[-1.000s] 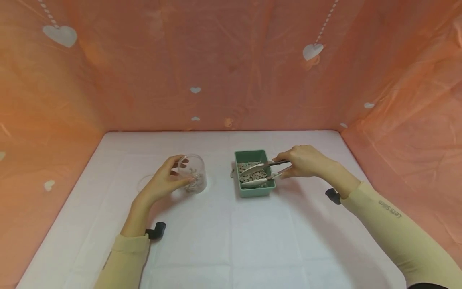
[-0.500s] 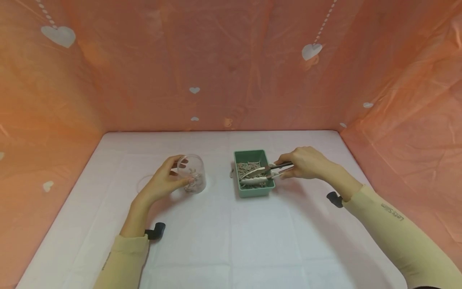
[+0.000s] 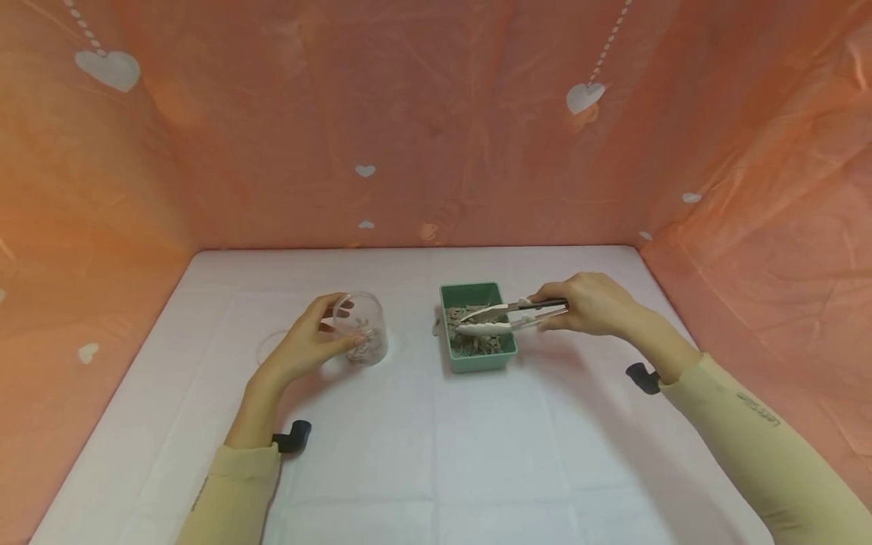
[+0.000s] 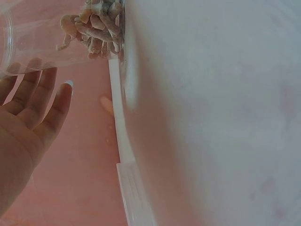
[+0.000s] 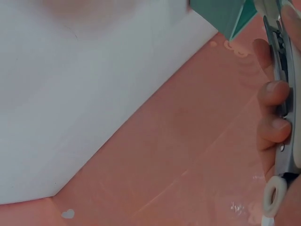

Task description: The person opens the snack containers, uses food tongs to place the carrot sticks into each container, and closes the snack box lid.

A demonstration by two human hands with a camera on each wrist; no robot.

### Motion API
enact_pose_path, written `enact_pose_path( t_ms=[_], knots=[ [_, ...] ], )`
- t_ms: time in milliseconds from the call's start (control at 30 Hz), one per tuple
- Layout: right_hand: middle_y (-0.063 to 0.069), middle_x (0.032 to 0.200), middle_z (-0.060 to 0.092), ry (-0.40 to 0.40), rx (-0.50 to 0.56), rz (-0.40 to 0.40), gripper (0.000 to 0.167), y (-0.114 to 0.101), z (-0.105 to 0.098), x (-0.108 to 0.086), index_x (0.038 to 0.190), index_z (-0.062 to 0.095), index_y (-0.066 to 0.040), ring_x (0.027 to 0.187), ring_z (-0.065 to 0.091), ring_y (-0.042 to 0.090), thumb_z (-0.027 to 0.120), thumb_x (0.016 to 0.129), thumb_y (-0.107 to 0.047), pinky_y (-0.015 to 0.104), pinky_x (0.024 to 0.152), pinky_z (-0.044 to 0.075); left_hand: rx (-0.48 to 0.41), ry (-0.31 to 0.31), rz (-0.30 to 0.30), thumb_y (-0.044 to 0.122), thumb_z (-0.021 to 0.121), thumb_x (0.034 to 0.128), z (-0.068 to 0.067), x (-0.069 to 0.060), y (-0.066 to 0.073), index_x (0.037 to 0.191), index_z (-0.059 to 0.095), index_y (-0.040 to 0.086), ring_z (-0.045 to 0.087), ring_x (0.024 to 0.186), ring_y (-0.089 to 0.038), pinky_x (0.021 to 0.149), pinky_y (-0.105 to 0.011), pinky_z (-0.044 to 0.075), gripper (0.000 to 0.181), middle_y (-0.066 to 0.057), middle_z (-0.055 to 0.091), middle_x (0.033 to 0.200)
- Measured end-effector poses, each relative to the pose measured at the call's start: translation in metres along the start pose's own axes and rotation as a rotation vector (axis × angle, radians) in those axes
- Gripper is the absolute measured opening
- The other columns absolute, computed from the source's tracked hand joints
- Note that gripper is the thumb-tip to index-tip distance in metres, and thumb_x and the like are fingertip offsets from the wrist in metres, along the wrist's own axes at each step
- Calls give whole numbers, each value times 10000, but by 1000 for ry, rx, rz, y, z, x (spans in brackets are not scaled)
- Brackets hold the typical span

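My left hand [image 3: 306, 344] holds a clear plastic jar [image 3: 379, 312], thumb on the near side and fingers round the back. Knobbly grey-brown pieces [image 4: 96, 35] lie at the jar's bottom. To the right stands a green rectangular container [image 3: 480, 364], partly filled with similar pieces [image 3: 480, 345]. With my right hand [image 3: 591, 304] I grip metal tongs [image 3: 538, 321] from the container's right side. Their pale tips are spread apart over the pieces inside. Whether anything lies between the tips is unclear. Curled fingers wrap the tongs' handle [image 5: 284, 157] in the right wrist view.
A clear round lid [image 3: 264, 347] lies on the white tabletop behind my left wrist. One small brown piece [image 3: 437, 326] sits just outside the container's left wall. Orange sheeting [image 3: 436, 136] with heart prints rises beyond the table's back edge and at both sides.
My right hand has moved a little to the right, drawing the tongs partly back and slightly up over the container. The left hand and jar stay in place.
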State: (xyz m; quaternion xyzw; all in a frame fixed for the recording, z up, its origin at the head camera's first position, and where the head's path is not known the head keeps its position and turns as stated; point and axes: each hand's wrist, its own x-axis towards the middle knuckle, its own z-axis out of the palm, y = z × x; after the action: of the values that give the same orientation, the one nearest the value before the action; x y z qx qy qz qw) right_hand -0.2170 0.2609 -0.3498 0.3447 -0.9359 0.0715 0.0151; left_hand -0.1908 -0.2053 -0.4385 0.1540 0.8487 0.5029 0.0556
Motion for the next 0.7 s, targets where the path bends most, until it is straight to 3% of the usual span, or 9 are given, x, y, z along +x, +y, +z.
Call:
enact_pose_path(
  t_ms=[133, 400, 700],
  knots=[
    [-38, 908, 777, 23, 22, 15, 392, 2, -5, -4, 1154, 790, -206, 678, 589, 102, 903, 807, -349, 387, 635, 484, 0, 1, 2, 224, 818, 928, 0, -1, 0, 1549, 370, 44, 476, 1323, -396, 1096, -584, 394, 786, -204, 483, 1498],
    [-114, 812, 727, 73, 45, 43, 374, 4, -9, -10, 1124, 792, -186, 656, 562, 87, 909, 803, -336, 365, 619, 458, -16, 4, 14, 209, 820, 925, 1, 0, -1, 1544, 376, 41, 456, 1351, -386, 1099, -584, 385, 780, -199, 488, 1493],
    [-52, 851, 758, 115, 46, 36, 395, 4, -12, -10, 1125, 798, -163, 659, 578, 101, 925, 783, -313, 360, 608, 460, -1, 8, 7, 220, 824, 921, 2, 1, -3, 1544, 375, 47, 483, 1308, -387, 1077, -565, 406, 786, -191, 489, 1492]
  ],
)
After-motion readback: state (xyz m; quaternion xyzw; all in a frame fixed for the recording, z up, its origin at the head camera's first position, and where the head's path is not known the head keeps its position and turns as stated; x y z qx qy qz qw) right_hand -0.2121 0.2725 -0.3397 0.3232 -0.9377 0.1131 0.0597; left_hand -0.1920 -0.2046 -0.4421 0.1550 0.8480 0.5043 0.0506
